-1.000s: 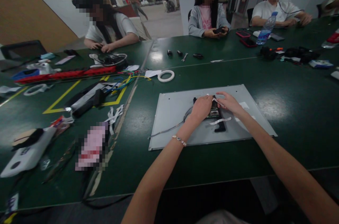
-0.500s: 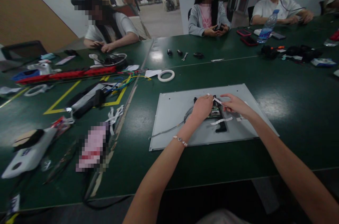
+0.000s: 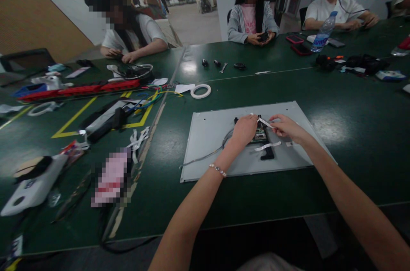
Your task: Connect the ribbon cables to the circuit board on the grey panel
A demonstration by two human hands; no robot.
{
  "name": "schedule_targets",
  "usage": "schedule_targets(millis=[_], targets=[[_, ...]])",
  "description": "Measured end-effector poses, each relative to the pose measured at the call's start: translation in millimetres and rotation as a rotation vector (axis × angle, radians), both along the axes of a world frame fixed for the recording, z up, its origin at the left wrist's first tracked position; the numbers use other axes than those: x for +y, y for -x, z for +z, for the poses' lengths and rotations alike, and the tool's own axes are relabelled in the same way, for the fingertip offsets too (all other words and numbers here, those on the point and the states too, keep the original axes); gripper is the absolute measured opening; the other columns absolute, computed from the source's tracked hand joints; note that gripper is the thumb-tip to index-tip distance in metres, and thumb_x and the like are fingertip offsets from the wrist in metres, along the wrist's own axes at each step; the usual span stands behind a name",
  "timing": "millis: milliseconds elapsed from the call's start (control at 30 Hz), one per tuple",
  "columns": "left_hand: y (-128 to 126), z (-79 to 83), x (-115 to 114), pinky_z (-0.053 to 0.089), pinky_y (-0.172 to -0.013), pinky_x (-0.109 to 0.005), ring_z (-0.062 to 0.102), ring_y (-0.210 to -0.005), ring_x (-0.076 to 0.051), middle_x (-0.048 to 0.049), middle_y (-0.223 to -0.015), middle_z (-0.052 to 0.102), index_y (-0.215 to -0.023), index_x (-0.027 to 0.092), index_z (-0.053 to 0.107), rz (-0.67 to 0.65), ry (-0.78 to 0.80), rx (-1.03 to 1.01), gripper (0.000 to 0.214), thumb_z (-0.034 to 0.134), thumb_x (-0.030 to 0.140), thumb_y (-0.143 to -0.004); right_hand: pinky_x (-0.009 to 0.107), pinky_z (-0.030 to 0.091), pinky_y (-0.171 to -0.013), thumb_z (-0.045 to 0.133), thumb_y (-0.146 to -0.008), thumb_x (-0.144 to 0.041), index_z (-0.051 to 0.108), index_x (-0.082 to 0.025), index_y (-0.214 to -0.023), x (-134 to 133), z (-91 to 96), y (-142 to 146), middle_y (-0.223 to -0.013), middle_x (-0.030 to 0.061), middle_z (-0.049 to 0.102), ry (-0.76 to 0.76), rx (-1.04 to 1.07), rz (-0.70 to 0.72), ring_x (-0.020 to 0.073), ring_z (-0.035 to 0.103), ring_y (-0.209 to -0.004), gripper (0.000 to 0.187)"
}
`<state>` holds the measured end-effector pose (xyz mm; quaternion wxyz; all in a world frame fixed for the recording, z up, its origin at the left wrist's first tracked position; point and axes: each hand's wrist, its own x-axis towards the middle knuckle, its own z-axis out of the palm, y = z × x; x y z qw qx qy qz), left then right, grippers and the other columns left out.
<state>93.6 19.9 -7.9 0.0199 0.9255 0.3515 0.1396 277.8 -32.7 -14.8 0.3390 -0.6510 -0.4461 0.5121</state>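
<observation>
A white panel [image 3: 205, 147] lies flat on the green table and carries a black bracket [image 3: 268, 154] with a small circuit board [image 3: 260, 135] in its middle. My left hand [image 3: 246, 129] is bent over the bracket's upper left part, its fingertips together at the left end of a narrow white tape strip [image 3: 265, 122]. The strip's right end is pinched between the thumb and fingers of my right hand [image 3: 285, 128]. Below them, another tape strip [image 3: 267, 146] crosses the bracket's lower arm. Grey cables [image 3: 205, 160] run left from the board, partly hidden by my left hand.
A roll of white tape [image 3: 200, 91] lies beyond the panel. Small black parts and a wrench [image 3: 223, 68] are farther back. To the left are wires, a black device [image 3: 105, 119] and a white case [image 3: 32, 185]. Several people sit across the table near a water bottle [image 3: 324, 33].
My right thumb and fingers have closed on the strip's right end; the index finger was stretched out before. My left hand stays nearly in place.
</observation>
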Motion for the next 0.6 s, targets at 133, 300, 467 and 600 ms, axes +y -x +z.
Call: schedule_targets(millis=[133, 300, 467, 600], targets=[[0.1, 0.4, -0.7, 0.045, -0.099, -0.033, 0.06, -0.112, -0.018, -0.0144, -0.116, 0.066, -0.115, 0.01, 0.058, 0.004, 0.0, 0.0, 0.028, 0.037, 0.015, -0.096, 0.015, 0.022, -0.036, 0.055, -0.083, -0.022, 0.046, -0.017, -0.11, -3.0, 4.7, 2.5, -0.053, -0.0049, 0.049, 0.004, 0.001, 0.022, 0.0059, 0.039, -0.038, 0.029], [-0.2, -1.2, -0.6, 0.045, -0.099, -0.032, 0.06, -0.112, -0.018, -0.0137, -0.117, 0.065, -0.116, 0.01, 0.057, 0.017, -0.002, -0.001, 0.028, 0.037, 0.015, -0.097, 0.015, 0.022, -0.035, 0.058, -0.081, -0.019, 0.045, -0.017, -0.111, -3.6, 3.5, 8.4, -0.048, -0.0076, 0.047, -0.017, -0.052, 0.043, 0.0066, 0.039, -0.034, 0.032], [-0.1, -1.3, 0.1, 0.045, -0.099, -0.032, 0.06, -0.113, -0.018, -0.0133, -0.117, 0.066, -0.115, 0.009, 0.058, 0.019, -0.01, -0.006, 0.028, 0.038, 0.015, -0.096, 0.015, 0.024, -0.035, 0.058, -0.081, -0.021, 0.045, -0.017, -0.109, -4.1, 4.9, 7.7, -0.049, -0.007, 0.049, -0.012, -0.054, 0.061, 0.0075, 0.043, -0.036, 0.031], [0.6, -0.1, -0.4, 0.044, -0.1, -0.032, 0.061, -0.111, -0.019, -0.0126, -0.116, 0.066, -0.114, 0.01, 0.058, 0.015, -0.012, -0.014, 0.028, 0.037, 0.015, -0.096, 0.015, 0.025, -0.037, 0.059, -0.081, -0.025, 0.05, -0.015, -0.095, -4.9, 10.6, 1.4, -0.056, -0.0013, 0.057, 0.006, -0.055, 0.065, 0.0072, 0.048, -0.04, 0.019]])
